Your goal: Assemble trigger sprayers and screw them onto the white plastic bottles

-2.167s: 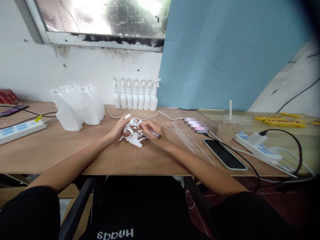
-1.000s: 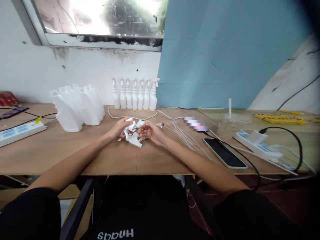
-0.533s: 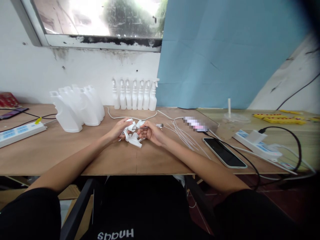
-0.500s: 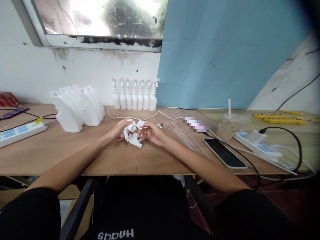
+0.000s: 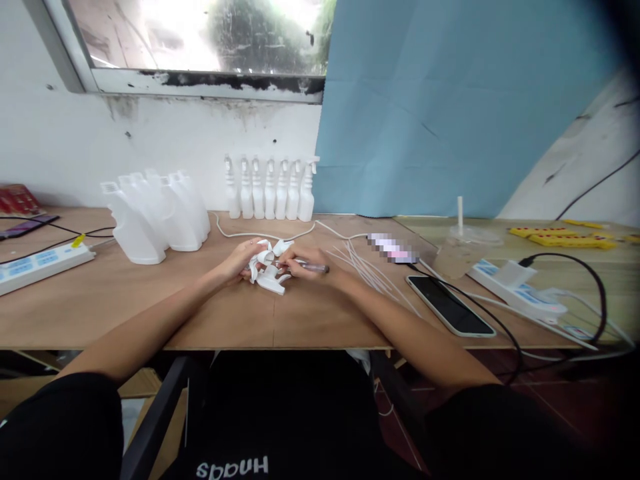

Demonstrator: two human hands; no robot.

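Hands meet over a small heap of white spray heads [image 5: 267, 270] at the desk's [image 5: 150, 300] middle. Left hand [image 5: 239, 261] pinches one head steady while the right hand [image 5: 306, 265] pinches a thin pen-like tool [image 5: 306, 266] laid flat, tip toward that head.

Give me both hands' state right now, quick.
Left hand: closed on a white spray trigger head.
Right hand: closed on a slim pen-like tool, its tip at the trigger head.
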